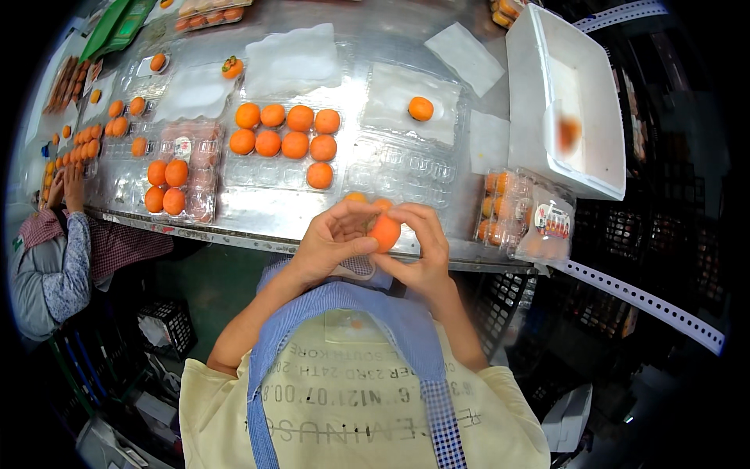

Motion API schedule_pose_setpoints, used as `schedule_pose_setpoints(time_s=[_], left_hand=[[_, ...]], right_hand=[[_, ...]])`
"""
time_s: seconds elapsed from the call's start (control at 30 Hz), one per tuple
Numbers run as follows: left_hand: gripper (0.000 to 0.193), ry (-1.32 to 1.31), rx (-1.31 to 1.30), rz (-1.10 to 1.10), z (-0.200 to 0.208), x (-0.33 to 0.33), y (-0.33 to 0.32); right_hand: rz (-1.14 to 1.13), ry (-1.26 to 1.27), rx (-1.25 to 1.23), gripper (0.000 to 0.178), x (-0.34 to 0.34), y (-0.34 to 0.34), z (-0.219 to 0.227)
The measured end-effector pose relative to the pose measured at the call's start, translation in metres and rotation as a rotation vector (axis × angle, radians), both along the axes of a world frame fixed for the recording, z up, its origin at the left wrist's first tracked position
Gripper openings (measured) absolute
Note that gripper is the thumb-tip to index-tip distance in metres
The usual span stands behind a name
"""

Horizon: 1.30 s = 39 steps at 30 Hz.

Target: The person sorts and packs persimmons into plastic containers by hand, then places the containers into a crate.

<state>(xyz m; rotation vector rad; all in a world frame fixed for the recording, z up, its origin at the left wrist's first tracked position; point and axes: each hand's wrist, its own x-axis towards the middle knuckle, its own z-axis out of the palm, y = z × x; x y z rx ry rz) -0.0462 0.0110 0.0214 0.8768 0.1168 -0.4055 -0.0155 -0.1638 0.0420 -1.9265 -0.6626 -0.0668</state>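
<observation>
Close to the table's front edge, both my hands hold one orange persimmon [385, 233]. My left hand [329, 244] pinches its left side with thumb and fingers. The fingertips of my right hand [427, 248] close on its top and right side. Just beyond my fingers, two more persimmons [355, 197] partly show in the near row of an open clear plastic tray [410, 168]. A single persimmon [420, 109] rests on the white liner over the tray's far half. To the left, another clear tray [262, 173] carries several persimmons [294, 144] in rows.
A white foam box [566, 148] stands at the right, beside a filled clear pack [500, 207] at the table edge. White liner sheets [466, 59] lie farther back. More trays of persimmons [166, 187] spread leftward, where a co-worker's hands [73, 187] reach over the table. A green crate [113, 27] sits far left.
</observation>
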Motion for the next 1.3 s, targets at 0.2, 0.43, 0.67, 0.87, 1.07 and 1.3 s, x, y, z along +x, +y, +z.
schedule_pose_setpoints(time_s=[0.2, 0.43, 0.67, 0.87, 1.07, 1.3], left_hand=[[0.048, 0.011, 0.157, -0.014, -0.005, 0.000, 0.001], [0.030, 0.140, 0.223, 0.076, -0.013, 0.001, 0.013], [0.025, 0.195, 0.244, 0.244, -0.026, 0.002, 0.024], [0.023, 0.245, 0.249, 0.247, -0.028, 0.001, 0.022], [0.022, 0.234, 0.252, 0.228, -0.032, 0.004, 0.019], [0.019, 0.087, 0.512, 0.218, -0.058, 0.008, 0.017]], right_hand=[[-0.055, -0.025, -0.090, 0.046, 0.031, -0.028, 0.006], [-0.538, 0.350, 1.152, 0.035, 0.153, -0.155, 0.028], [-0.167, 0.592, -0.194, 0.043, 0.077, -0.064, -0.049], [0.080, -0.038, -0.630, 0.043, 0.033, -0.019, -0.076], [0.098, -0.047, -0.627, 0.040, 0.037, -0.021, -0.087], [0.124, -0.029, -0.670, 0.037, 0.043, -0.021, -0.080]])
